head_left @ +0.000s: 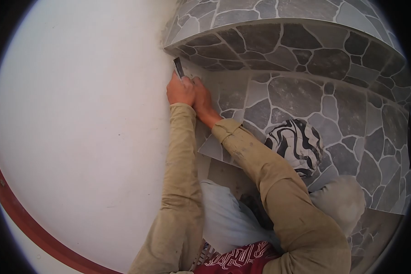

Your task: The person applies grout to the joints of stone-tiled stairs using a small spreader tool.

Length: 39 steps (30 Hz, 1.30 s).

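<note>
Close to the corner where the white wall meets the stone-patterned step, my left hand (180, 90) is closed around a flat, dark-tipped tool (178, 67). The tool points up toward the end of the step's edge. Pressed against its right side is my right hand (202, 98), with its fingers bent in near the tool's lower end. Whether those fingers also grip the tool is hidden. Both hands are beside the wall (100, 109), above the lower step (230, 91).
A curved upper step (269, 39) with grey stone pattern overhangs at the top. A black-and-white patterned round item (295, 147) lies on the lower step, beside my knee (340, 201). A red-brown band (36, 233) runs along the lower left.
</note>
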Available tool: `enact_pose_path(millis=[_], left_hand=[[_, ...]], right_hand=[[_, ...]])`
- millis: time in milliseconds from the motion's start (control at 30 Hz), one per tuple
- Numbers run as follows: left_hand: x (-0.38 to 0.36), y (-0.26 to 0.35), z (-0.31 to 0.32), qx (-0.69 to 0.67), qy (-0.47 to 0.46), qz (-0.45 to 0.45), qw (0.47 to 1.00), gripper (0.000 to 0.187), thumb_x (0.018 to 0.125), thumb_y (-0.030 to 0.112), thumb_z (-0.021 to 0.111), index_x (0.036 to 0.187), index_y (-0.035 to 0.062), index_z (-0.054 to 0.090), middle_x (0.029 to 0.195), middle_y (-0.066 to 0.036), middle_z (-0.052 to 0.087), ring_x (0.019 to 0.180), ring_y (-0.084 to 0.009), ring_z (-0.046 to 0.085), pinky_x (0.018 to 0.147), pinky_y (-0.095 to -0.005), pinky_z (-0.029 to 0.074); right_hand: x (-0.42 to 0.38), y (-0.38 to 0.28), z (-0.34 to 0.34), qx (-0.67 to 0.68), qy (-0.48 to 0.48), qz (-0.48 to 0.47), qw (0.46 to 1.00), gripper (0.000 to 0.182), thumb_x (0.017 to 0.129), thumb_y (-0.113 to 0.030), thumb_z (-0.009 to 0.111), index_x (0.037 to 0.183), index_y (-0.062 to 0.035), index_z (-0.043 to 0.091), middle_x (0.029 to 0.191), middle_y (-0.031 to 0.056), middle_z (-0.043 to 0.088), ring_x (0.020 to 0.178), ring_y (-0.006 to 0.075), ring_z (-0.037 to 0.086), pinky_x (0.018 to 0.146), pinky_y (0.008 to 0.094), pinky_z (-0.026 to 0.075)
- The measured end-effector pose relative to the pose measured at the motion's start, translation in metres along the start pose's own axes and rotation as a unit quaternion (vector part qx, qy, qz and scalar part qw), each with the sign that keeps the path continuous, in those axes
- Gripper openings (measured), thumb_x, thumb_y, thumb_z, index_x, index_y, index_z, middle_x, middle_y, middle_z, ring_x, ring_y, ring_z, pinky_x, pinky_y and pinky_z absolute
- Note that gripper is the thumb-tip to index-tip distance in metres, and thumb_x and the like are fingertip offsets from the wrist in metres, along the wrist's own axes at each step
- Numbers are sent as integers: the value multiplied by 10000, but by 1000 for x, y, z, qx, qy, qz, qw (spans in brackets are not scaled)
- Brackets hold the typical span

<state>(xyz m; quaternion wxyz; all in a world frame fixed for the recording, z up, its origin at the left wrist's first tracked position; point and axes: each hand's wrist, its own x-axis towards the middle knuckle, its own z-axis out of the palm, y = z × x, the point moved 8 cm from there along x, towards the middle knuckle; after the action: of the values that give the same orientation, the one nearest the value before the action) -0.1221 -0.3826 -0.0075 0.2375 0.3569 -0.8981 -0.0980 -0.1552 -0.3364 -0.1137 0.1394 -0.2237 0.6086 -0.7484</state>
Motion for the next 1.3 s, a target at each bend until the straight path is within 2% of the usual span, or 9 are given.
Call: enact_pose_path(millis=[33, 233, 367, 567, 633, 900, 967, 1100, 1300], left_hand=[[-1, -4, 5, 0, 2, -1, 1000, 349, 829, 185, 491, 1137, 57, 592, 944, -277, 661, 925, -478, 614, 813, -541, 470], [-11, -4, 27, 80, -39, 35, 995, 351, 830, 168, 488, 1140, 41, 590, 946, -277, 664, 918, -483, 614, 822, -535, 476], [-6, -5, 13, 0, -6, -2, 1000, 353, 828, 175, 500, 1142, 41, 588, 956, -288, 656, 935, -489, 606, 828, -532, 477], [-10, -9, 30, 70, -47, 26, 996, 340, 829, 169, 502, 1123, 25, 591, 952, -281, 662, 933, -477, 617, 826, -523, 482], [-6, -6, 13, -26, -16, 12, 999, 346, 827, 184, 508, 1122, 22, 589, 962, -292, 653, 939, -487, 606, 834, -533, 474], [-6, -6, 20, 64, -12, -2, 998, 308, 837, 200, 515, 1060, 9, 607, 932, -277, 659, 934, -474, 613, 826, -513, 476], [-4, -4, 9, -46, 12, 7, 999, 325, 831, 219, 522, 1070, 15, 606, 950, -294, 648, 959, -492, 592, 850, -529, 459], [-5, -22, 33, 42, 1, 3, 999, 316, 832, 211, 517, 1071, 28, 612, 952, -277, 657, 954, -481, 602, 846, -514, 467], [-4, 7, 14, -64, -10, -12, 998, 305, 840, 244, 542, 1030, 16, 612, 964, -270, 659, 950, -465, 613, 835, -501, 469]], right_hand=[[0, 11, 5, 84, -7, 73, 994, 263, 931, -313, 538, 1028, -68, 542, 1005, 200, 618, 948, 412, 586, 757, 458, 461], [-19, -8, -15, -54, 14, -60, 997, 239, 925, -247, 529, 1088, -73, 553, 1016, 198, 592, 946, 419, 589, 769, 475, 475], [-10, -4, -9, 16, -18, -2, 1000, 237, 924, -242, 534, 1088, -76, 577, 1012, 196, 596, 961, 411, 589, 771, 472, 479], [-17, 0, -14, -79, 8, -56, 995, 218, 914, -232, 549, 1054, -72, 598, 1013, 196, 583, 933, 414, 595, 754, 478, 480], [-9, -5, -6, -52, -2, -67, 996, 224, 910, -232, 558, 1057, -70, 602, 1001, 196, 585, 927, 416, 598, 746, 480, 481], [-8, -5, -11, -36, 17, -61, 997, 213, 897, -212, 573, 1042, -64, 617, 1008, 189, 587, 923, 420, 597, 747, 476, 482], [-8, -8, -11, -33, 8, -48, 998, 211, 897, -216, 574, 1036, -64, 621, 1017, 187, 592, 921, 419, 598, 751, 472, 484], [-16, -6, -20, -50, 33, -75, 995, 192, 913, -202, 545, 1030, -71, 622, 1024, 179, 599, 909, 411, 602, 745, 476, 482], [-5, -2, -18, -74, 18, -62, 995, 192, 915, -174, 527, 1015, -42, 624, 1008, 189, 598, 930, 393, 586, 747, 463, 470]])
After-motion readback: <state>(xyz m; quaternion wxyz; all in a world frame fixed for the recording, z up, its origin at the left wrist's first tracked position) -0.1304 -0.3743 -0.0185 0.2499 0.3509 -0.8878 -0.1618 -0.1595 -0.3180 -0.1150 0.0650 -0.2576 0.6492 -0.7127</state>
